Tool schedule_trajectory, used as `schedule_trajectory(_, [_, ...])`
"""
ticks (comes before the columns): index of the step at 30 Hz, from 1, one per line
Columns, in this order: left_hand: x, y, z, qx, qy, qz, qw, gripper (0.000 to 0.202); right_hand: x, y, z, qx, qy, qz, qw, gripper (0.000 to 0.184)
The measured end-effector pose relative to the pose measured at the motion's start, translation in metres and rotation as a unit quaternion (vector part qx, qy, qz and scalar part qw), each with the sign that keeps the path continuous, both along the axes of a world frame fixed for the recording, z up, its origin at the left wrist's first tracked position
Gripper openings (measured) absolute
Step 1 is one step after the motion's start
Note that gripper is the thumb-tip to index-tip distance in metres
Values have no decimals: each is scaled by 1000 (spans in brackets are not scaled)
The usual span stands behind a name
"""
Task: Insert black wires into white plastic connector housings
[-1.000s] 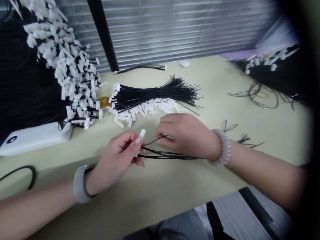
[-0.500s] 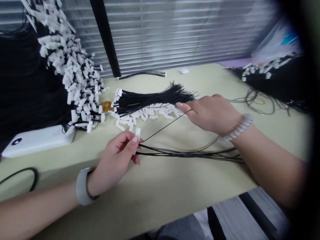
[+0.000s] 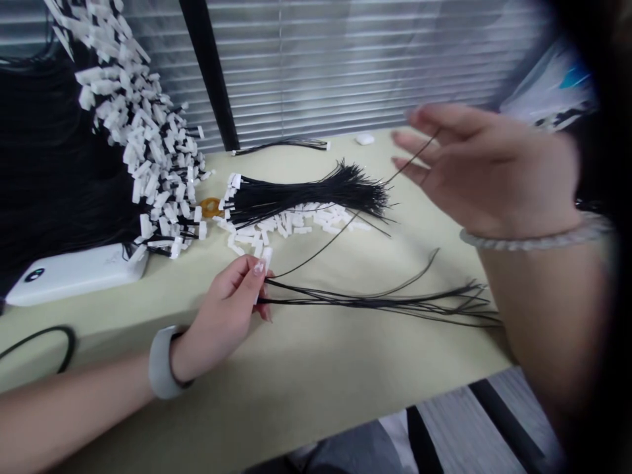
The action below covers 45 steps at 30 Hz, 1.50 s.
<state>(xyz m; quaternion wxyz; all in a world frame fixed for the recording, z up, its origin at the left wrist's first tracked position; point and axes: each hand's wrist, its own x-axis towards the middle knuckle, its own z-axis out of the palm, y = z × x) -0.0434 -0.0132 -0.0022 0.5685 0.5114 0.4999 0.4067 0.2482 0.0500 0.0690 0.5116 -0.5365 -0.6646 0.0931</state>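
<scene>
My left hand (image 3: pixel 230 296) pinches a white plastic connector (image 3: pixel 267 259) between thumb and fingers. Several thin black wires (image 3: pixel 375 303) run from it to the right across the pale green table (image 3: pixel 316 362). One wire (image 3: pixel 340 227) rises to my right hand (image 3: pixel 486 168), which is raised and blurred, fingers spread. Whether those fingers grip it is hidden. Behind lies a bundle of black wires with white connectors (image 3: pixel 301 201), on top of loose white connectors (image 3: pixel 296 225).
A dense mass of black wires with white connectors (image 3: pixel 148 164) hangs at the left. A white power bank (image 3: pixel 74 275), an orange ring (image 3: pixel 210 208), a black cable loop (image 3: pixel 44 345) and a single wire (image 3: pixel 281 143) lie on the table. Window blinds (image 3: pixel 345 72) stand behind.
My right hand has risen up and to the right, with its fingers spreading, and the thin wire now reaches higher. My left hand has barely moved, and the loose wires lie straighter across the table.
</scene>
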Motion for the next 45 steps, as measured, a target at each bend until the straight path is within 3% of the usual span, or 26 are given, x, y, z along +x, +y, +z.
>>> schedule_trajectory(2, [1,0,1,-6,-5,1,1000,19,5,1,4,-25,149,68,986,37])
schedule_trajectory(5, [1,1,2,-10,-18,3,1000,20,0,2,0,-83,331,135,930,27])
schedule_trajectory(9, [2,1,2,-17,-32,12,999,21,-38,-7,-23,-119,203,196,952,36])
schedule_trajectory(11, [2,1,2,-22,-39,14,999,22,-60,-17,-35,-138,96,201,965,19])
schedule_trajectory(13, [2,1,1,-25,-47,12,999,21,-78,-26,-43,-110,-19,187,976,9])
schedule_trajectory(16, [3,1,1,-27,-50,9,998,20,-94,-37,-51,-38,-115,180,976,9])
schedule_trajectory(29, [4,0,4,-14,3,-33,999,22,-104,-41,-59,47,-124,214,968,8])
schedule_trajectory(45, [3,-1,5,-19,4,-33,999,21,-101,-42,-59,75,-176,209,959,9])
